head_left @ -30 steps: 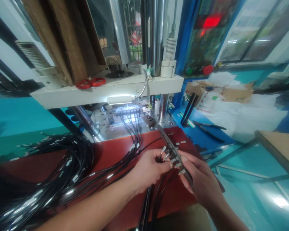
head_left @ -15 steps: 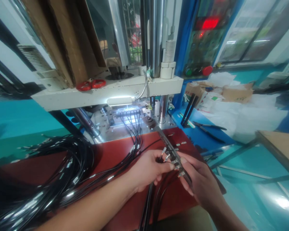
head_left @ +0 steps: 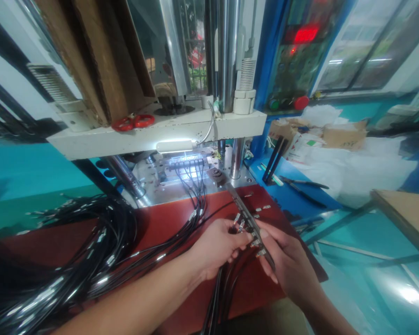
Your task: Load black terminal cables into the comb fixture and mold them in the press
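Observation:
A long dark metal bar (head_left: 247, 211) slants over the red board (head_left: 153, 279), with small metal cable connectors lined along its left edge. My right hand (head_left: 288, 256) grips the bar's lower part, thumb on top and fingers underneath. At the bar's left side, my left hand (head_left: 226, 244) has its thumb and fingers closed on a cable connector; other connector ends (head_left: 240, 225) stick out between the fingers. Black cables (head_left: 214, 298) hang below the left hand toward the front edge. Its fingertips partly cover the connector in the pinch.
A thick bundle of black cables (head_left: 104, 242) lies at the left. Behind, a press (head_left: 153, 135) holds a lit mold (head_left: 186, 167) with several cables running from it. Red-handled scissors (head_left: 132, 122) rest on the press plate. Pliers (head_left: 303, 188) lie on the blue surface at right.
Both hands stay at the bar. The bar's lower end and the right hand have shifted slightly up and left; the left hand's pinch has barely moved.

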Motion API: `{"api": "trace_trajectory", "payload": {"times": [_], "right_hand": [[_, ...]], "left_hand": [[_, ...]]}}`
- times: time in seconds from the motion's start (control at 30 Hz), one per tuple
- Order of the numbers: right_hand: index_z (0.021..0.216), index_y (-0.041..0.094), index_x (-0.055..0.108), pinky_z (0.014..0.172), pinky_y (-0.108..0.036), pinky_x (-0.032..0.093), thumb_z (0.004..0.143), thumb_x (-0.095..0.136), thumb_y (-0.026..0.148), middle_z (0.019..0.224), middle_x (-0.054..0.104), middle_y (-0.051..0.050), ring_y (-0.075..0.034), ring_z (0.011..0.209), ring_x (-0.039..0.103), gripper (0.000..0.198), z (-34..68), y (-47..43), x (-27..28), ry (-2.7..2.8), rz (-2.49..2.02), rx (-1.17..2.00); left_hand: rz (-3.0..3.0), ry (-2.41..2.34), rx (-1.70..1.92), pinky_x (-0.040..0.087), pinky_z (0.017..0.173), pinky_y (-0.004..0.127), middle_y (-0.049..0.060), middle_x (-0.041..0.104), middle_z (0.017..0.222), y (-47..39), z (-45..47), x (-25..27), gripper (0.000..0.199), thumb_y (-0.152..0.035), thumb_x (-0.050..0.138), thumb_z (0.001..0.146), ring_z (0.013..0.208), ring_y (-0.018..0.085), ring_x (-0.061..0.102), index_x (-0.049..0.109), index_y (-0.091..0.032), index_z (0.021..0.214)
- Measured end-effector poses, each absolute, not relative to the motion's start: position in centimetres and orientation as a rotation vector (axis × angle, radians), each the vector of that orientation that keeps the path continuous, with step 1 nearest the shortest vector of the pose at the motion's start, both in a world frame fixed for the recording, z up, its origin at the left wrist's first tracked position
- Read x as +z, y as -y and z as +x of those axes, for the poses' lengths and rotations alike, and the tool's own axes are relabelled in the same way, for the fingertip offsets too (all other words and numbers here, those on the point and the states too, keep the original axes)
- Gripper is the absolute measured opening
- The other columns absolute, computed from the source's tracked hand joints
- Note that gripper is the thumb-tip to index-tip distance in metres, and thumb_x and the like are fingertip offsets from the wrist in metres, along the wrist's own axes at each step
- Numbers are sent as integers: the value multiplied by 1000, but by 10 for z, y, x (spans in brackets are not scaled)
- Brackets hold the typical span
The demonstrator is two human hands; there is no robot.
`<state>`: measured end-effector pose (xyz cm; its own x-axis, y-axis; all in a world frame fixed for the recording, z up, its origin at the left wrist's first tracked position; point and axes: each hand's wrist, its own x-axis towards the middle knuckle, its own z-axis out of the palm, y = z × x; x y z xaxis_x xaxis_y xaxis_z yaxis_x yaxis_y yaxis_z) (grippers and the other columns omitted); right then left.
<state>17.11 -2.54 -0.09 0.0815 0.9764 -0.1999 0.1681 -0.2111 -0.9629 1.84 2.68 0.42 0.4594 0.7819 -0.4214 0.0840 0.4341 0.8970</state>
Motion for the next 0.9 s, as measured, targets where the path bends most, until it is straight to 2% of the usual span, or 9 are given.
{"api": "trace_trajectory", "payload": {"times": [0.13, 0.27, 0.37, 0.47, 0.57, 0.7, 0.9], "right_hand": [[131, 14, 60, 36, -19, 30, 92, 47, 52, 42, 46, 6, -10, 36, 40, 57, 171, 26, 3, 1213, -1512, 1218], [128, 14, 64, 31, -21, 28, 85, 51, 59, 39, 44, 5, -11, 32, 37, 63, 173, 27, 4, 1094, -1492, 1267], [126, 15, 66, 30, -23, 30, 83, 52, 59, 39, 45, 3, -13, 30, 38, 63, 175, 27, 5, 1078, -1491, 1285], [132, 14, 62, 30, -24, 29, 85, 51, 58, 37, 42, 4, -14, 29, 38, 65, 176, 26, 6, 1067, -1466, 1315], [134, 15, 60, 30, -26, 31, 87, 48, 56, 37, 44, 3, -16, 29, 40, 64, 177, 26, 5, 1066, -1453, 1334], [131, 18, 64, 31, -27, 35, 86, 52, 54, 39, 50, 1, -18, 32, 46, 59, 178, 26, 0, 1065, -1461, 1323], [128, 17, 65, 30, -21, 32, 85, 52, 56, 37, 45, 5, -13, 30, 41, 59, 176, 26, 5, 1063, -1462, 1320]], "left_hand": [[1029, -1012, 539, 26, 41, 20, -4, 52, 59, -27, 16, 4, 30, -38, 76, 71, 45, 5, 39, 58, -15, 70], [988, -960, 594, 39, 54, 23, 1, 59, 68, -30, 3, 10, 34, -42, 78, 71, 57, 9, 51, 63, -12, 75], [927, -888, 611, 42, 65, 24, 3, 62, 80, -30, -11, 15, 30, -33, 79, 72, 67, 10, 55, 68, -12, 92], [936, -798, 589, 41, 72, 23, 4, 63, 90, -26, -20, 17, 37, -16, 80, 68, 78, 11, 56, 69, -15, 104], [951, -823, 613, 40, 73, 23, 4, 64, 92, -21, -22, 17, 33, -11, 78, 67, 78, 11, 56, 71, -14, 99], [916, -906, 686, 41, 71, 25, 4, 65, 88, -21, -18, 15, 30, -13, 81, 65, 74, 12, 56, 69, -13, 93], [823, -954, 814, 40, 65, 23, 1, 63, 78, -29, -12, 11, 31, -21, 86, 62, 64, 9, 53, 65, -13, 83]]}}
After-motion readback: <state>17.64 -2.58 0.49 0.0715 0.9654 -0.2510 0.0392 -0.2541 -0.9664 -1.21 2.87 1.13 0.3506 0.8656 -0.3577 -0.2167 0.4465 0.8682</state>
